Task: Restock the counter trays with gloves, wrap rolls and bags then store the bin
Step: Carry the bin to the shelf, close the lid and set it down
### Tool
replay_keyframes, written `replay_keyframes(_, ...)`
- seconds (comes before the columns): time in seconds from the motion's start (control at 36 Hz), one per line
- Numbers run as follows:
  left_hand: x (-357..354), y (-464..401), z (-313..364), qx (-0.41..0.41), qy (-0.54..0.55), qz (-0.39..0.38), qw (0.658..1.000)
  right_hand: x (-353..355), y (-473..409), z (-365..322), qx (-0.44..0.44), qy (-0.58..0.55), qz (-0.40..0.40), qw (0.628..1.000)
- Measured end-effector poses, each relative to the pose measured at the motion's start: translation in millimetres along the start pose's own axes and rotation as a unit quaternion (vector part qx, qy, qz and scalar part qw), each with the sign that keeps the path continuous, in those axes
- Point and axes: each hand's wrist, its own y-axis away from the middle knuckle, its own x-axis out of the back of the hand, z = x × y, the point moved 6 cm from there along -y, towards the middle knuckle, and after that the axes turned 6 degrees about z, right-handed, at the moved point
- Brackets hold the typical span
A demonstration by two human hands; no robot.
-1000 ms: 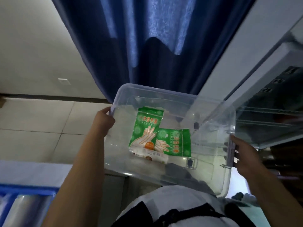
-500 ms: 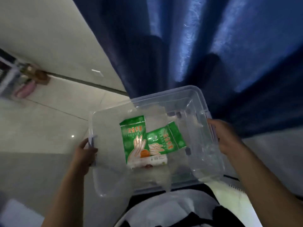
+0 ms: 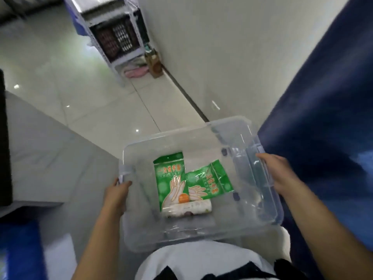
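Nearest to you, your white top (image 3: pixel 193 257) fills the bottom of the view, with dark straps across it. Both your bare forearms reach forward from either side of it.

Your left hand (image 3: pixel 116 196) grips the left end of the clear plastic bin (image 3: pixel 201 138), its fingers curled round the rim by the small latch there. Your right hand (image 3: pixel 280 172) grips the right end, fingers wrapped over the rim beside the handle. You hold the bin up between the two hands, in front of your body and above the floor, with nothing under it.

Inside the bin, on its bottom, lie two green glove packets (image 3: pixel 171 182), one upright in the view and the second (image 3: pixel 210 181) tilted to its right and tucked partly under it. A pale roll (image 3: pixel 187 210) lies across the near edge of the packets, touching them.

To your right a dark blue curtain (image 3: pixel 323 118) hangs just beside the bin. To your left sits a grey surface, blurred, with a blue shape below it.

Farther off, the tiled floor (image 3: pixel 70 67) runs up to a pale wall (image 3: pixel 232 47). Against that wall stands a white shelf unit (image 3: pixel 113 27) holding dark crates, with something pink (image 3: pixel 135 72) on the floor beneath it and a brownish object (image 3: pixel 154 63) beside it, too blurred to tell.
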Motion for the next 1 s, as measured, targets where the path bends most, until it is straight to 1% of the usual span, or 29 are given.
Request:
replay_keyframes(0.08,-0.6,-26.4,43.8,-0.018,0.042,0.001,0.999,-32.2,-9.0,-41.3,0.009,0.034,0.006,0.999)
replay_keyframes(0.19,-11.7,-71.3,102.8,-0.032,0.092,-0.022,0.995,-65.7,-39.5,-100.2,0.016,0.058,0.0,0.998)
replay_keyframes(0.28,-22.9,-105.3,132.3,-0.035,0.104,-0.022,0.994,-89.2,-62.8,-142.7,0.04,0.066,0.002,0.997)
replay_keyframes(0.36,-28.6,-132.1,148.1,-0.019,0.112,-0.018,0.993,-116.4,-76.5,-178.3,0.063,0.074,0.004,0.995)
replay_keyframes(0.44,-28.0,-165.1,167.9,0.01,0.144,-0.009,0.99,-153.2,-96.9,-211.6,0.08,0.068,-0.003,0.994)
replay_keyframes(0.5,-29.0,-192.1,183.4,0.03,0.137,-0.001,0.99,-182.4,-117.1,-231.0,0.088,0.073,-0.01,0.993)
replay_keyframes(0.67,-21.6,-272.5,240.4,0.048,0.097,0.045,0.993,-294.4,-188.8,-297.7,0.098,0.081,-0.076,0.989)
replay_keyframes(0.75,-5.5,-307.6,275.5,0.092,0.108,0.047,0.989,-360.5,-223.4,-344.9,0.083,0.083,-0.109,0.987)
replay_keyframes(0.81,9.6,-325.4,295.6,0.123,0.12,0.051,0.984,-410.7,-242.3,-375.6,0.068,0.105,-0.141,0.982)
replay_keyframes(0.86,24.5,-339.3,313.2,0.142,0.133,0.072,0.978,-457.5,-255.6,-403.3,0.058,0.134,-0.167,0.975)
replay_keyframes(0.94,43.2,-353.0,332.7,0.161,0.155,0.117,0.968,-526.6,-268.8,-440.0,0.054,0.141,-0.21,0.966)
replay_keyframes(1.0,52.3,-357.6,338.5,0.177,0.169,0.131,0.961,-572.7,-268.6,-458.7,0.054,0.16,-0.243,0.955)
